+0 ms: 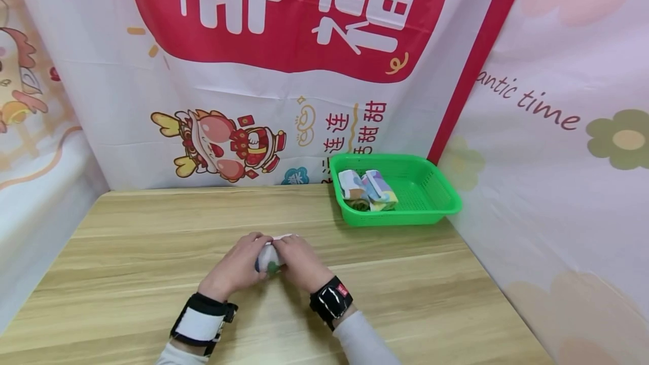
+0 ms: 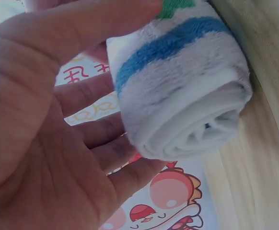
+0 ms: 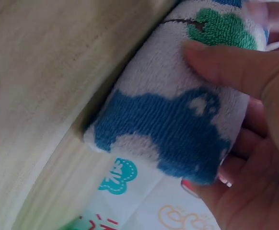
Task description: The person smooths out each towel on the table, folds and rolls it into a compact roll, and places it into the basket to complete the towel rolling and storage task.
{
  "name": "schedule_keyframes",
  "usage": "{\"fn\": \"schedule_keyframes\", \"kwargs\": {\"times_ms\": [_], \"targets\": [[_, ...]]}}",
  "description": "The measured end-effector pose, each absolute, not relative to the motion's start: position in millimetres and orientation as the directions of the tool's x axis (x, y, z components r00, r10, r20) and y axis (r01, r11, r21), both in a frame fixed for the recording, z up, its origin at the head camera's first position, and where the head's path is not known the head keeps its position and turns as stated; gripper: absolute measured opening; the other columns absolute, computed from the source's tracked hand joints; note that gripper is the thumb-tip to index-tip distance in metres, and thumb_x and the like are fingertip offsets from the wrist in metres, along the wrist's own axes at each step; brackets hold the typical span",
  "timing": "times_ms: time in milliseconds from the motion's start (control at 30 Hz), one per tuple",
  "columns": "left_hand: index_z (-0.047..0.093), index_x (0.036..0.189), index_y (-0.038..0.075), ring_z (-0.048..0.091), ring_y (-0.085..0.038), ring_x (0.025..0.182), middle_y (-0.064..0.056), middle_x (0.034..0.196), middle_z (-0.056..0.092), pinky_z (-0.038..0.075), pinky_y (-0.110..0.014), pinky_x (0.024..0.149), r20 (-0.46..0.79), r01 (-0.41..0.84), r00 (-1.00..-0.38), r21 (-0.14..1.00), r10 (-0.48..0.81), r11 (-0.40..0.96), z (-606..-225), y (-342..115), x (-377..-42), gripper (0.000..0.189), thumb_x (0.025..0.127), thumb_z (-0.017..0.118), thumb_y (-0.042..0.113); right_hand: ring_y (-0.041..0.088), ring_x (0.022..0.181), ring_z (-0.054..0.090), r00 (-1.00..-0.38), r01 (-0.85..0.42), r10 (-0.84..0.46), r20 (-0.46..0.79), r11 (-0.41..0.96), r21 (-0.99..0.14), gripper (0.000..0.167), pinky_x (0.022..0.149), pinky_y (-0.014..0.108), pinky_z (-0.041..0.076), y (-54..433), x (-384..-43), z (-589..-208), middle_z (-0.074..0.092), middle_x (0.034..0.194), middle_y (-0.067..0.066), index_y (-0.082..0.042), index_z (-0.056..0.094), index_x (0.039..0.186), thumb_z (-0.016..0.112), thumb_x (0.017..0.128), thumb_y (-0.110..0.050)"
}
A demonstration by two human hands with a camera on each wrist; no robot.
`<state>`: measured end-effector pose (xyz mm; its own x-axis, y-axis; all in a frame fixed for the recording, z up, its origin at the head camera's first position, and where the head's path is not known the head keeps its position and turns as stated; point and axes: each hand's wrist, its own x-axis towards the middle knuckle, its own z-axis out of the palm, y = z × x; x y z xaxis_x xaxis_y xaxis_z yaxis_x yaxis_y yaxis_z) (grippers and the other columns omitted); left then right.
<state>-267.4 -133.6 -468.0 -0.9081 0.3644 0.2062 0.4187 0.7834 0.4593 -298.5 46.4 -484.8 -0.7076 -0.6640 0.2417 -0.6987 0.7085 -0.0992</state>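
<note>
A small white towel (image 1: pixel 269 257) with blue and green patterns lies rolled up on the table, between my two hands. In the left wrist view the spiral end of the towel roll (image 2: pixel 192 120) faces the camera. My left hand (image 1: pixel 238 263) grips one end, thumb on the near side and fingers behind. My right hand (image 1: pixel 302 263) holds the other end; in the right wrist view its thumb presses the towel (image 3: pixel 154 115) beside a green patch, with the other fingers on the far side. In the head view the hands cover much of the roll.
At the back right of the wooden table (image 1: pixel 152 224) stands a green plastic basket (image 1: pixel 400 217). Several rolled or folded patterned cloths (image 1: pixel 379 189) lie in its left part. A printed curtain (image 1: pixel 228 89) hangs behind the table, and another (image 1: pixel 568 185) along the right.
</note>
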Motion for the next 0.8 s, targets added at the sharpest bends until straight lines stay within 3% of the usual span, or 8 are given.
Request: {"fn": "schedule_keyframes", "kwargs": {"times_ms": [200,400,533,667,800], "targets": [[0.061,0.131,0.002,0.059,-0.031,0.112,-0.015,0.123,0.063,0.05,-0.053,0.099,0.21,0.421,-0.907,0.492,0.366,0.762,-469.8,-132.7,-265.3,0.073,0.065,0.091,-0.003,0.01,0.107,0.065,-0.713,-0.681,-0.677,0.182,0.606,-0.411,0.031,0.097,0.024,0.051,57.7,-308.7,-482.4,0.072,0.113,0.002,-0.007,0.065,0.124,0.07,0.094,-0.005],[0.064,0.129,0.004,0.061,-0.028,0.107,-0.013,0.117,0.066,0.052,-0.049,0.094,0.22,0.434,-0.901,0.476,0.374,0.765,-481.7,-131.9,-269.4,0.065,0.07,0.089,-0.002,0.011,0.116,0.061,-0.723,-0.633,-0.683,0.1,0.598,-0.492,0.037,0.101,0.026,0.049,63.1,-310.2,-479.7,0.067,0.127,0.005,-0.004,0.059,0.136,0.064,0.099,-0.009],[0.066,0.122,0.003,0.062,-0.022,0.098,-0.009,0.108,0.068,0.054,-0.045,0.088,0.166,0.403,-0.912,0.522,0.374,0.752,-482.3,-133.9,-271.8,0.052,0.074,0.086,-0.001,0.016,0.119,0.061,-0.75,-0.625,-0.652,0.11,0.644,-0.441,0.048,0.101,0.027,0.05,60.7,-303.9,-473.1,0.065,0.131,0.008,-0.004,0.059,0.137,0.075,0.092,-0.011],[0.065,0.119,0.002,0.064,-0.018,0.091,-0.007,0.103,0.07,0.056,-0.042,0.083,0.121,0.373,-0.918,0.58,0.377,0.724,-480.5,-135.8,-273.6,0.045,0.078,0.084,0.008,0.021,0.119,0.061,-0.735,-0.675,-0.658,0.16,0.692,-0.256,0.064,0.104,0.03,0.049,54.7,-297.6,-469.8,0.066,0.13,0.007,-0.006,0.062,0.135,0.088,0.077,-0.013],[0.053,0.135,-0.009,0.063,-0.019,0.088,-0.015,0.108,0.068,0.055,-0.039,0.076,0.037,0.306,-0.933,0.602,0.357,0.737,-477.9,-135.1,-272.9,0.062,0.082,0.076,0.014,0.019,0.116,0.063,-0.73,-0.683,-0.666,0.155,0.717,-0.136,0.069,0.105,0.031,0.048,51.1,-295.5,-474.7,0.07,0.124,0.002,-0.01,0.064,0.132,0.092,0.069,-0.014]]}}
